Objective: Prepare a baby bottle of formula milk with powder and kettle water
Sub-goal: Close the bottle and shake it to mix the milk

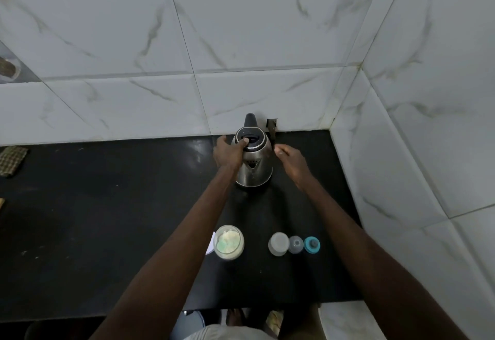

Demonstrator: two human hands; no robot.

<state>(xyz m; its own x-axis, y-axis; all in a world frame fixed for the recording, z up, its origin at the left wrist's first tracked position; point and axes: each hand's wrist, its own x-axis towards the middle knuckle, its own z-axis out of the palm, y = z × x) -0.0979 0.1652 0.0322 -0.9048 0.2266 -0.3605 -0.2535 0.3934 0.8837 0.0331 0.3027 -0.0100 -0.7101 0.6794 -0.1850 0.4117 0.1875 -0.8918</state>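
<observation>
A steel electric kettle [256, 168] with a black lid and handle stands at the back of the black counter [120, 206], its spout facing me. My left hand [229, 153] rests on the kettle's left side, thumb on the lid's edge. To the right of the kettle hovers my right hand [292, 161], fingers loosely extended and holding nothing. Nearer to me stand an open jar of pale powder [229, 242], a clear baby bottle [278, 244], a clear cap [295, 244] and a teal teat ring [312, 245].
White marble-look tiled walls close the back and the right side of the counter. A wall socket [272, 125] sits just behind the kettle. A checked cloth [12, 160] lies at the far left. A white lid [211, 243] peeks out left of the jar.
</observation>
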